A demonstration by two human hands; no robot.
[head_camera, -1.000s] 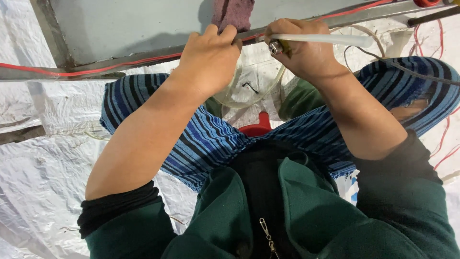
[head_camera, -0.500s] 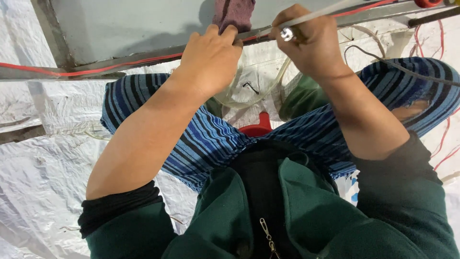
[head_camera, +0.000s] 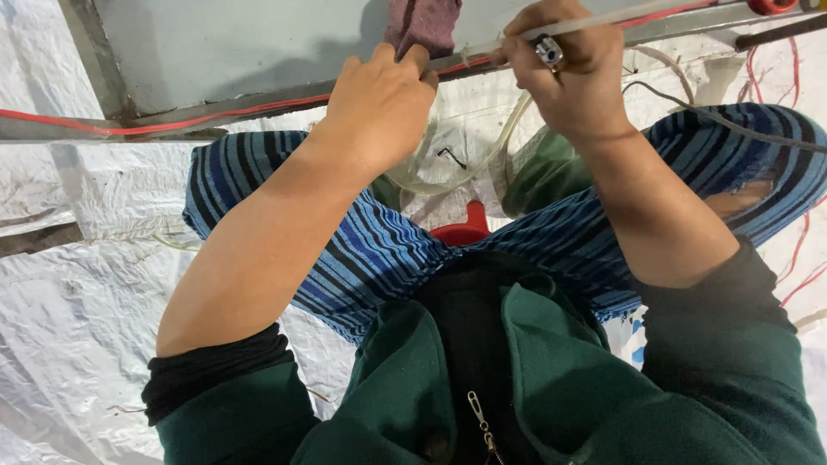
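Note:
My left hand rests curled on the metal frame bar, fingertips against a maroon cloth that hangs over it. What its fingers grip is hidden. My right hand, with a ring on one finger, is closed round a thin pale rod or tube that runs up to the right along the frame. A red wire lies along the bar.
I sit with knees apart in blue striped cloth and a green jacket. Between the knees are a clear hose loop, a green object and a red piece. White plastic sheeting covers the floor. A grey panel stands behind the bar.
My right hand has lifted and tilted the pale rod so it slopes upward to the right. The left hand has stayed on the bar.

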